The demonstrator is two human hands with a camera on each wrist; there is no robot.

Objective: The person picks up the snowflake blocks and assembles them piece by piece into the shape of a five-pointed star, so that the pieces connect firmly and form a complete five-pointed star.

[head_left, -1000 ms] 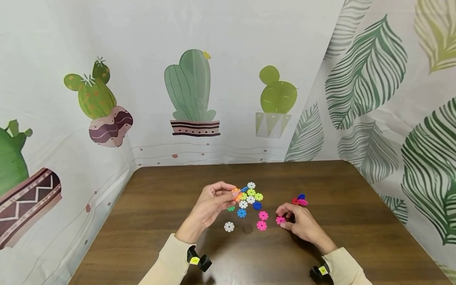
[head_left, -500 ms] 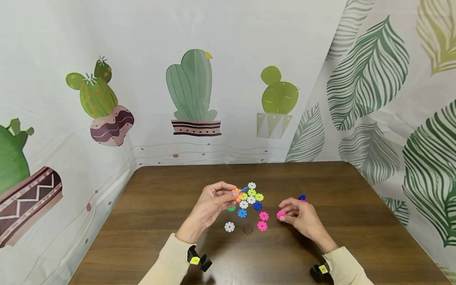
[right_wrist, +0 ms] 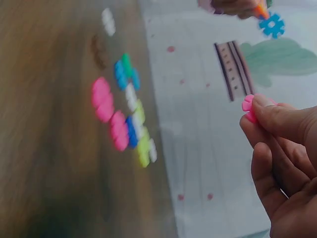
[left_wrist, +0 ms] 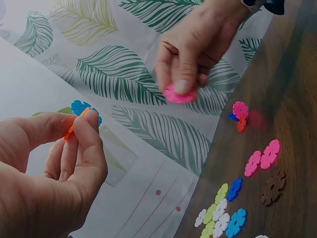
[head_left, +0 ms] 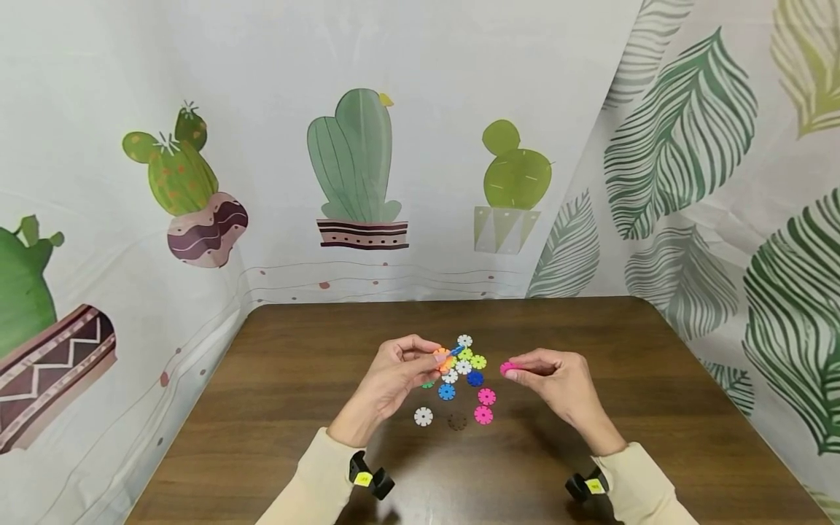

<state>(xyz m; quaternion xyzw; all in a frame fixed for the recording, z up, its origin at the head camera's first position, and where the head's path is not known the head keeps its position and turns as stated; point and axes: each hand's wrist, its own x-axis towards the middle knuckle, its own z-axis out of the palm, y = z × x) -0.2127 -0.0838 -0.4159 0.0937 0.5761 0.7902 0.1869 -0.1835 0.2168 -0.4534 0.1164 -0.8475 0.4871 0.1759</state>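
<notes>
In the head view my left hand (head_left: 394, 375) pinches an orange notched plastic disc (head_left: 443, 356), held above the table. Joined at an angle to the orange one is a blue disc (left_wrist: 79, 106), clearest in the left wrist view. To the right, my right hand (head_left: 566, 386) holds a bright pink notched disc (head_left: 507, 368) between thumb and fingers, also raised. The right wrist view shows part of this pink disc (right_wrist: 248, 107), with the thumb covering the rest. A short gap separates the two hands' pieces.
On the brown table (head_left: 295, 408) lie several loose discs, including white (head_left: 423, 416), brown (head_left: 457, 421), light blue (head_left: 446, 391), dark blue (head_left: 475, 378), pink (head_left: 483, 415) and yellow-green (head_left: 478, 362) ones. A small pink, red and blue group (left_wrist: 240, 111) lies farther right.
My right hand has picked the pink disc up off the table and brought it up and slightly left. My left hand stays nearly still with the orange and blue discs.
</notes>
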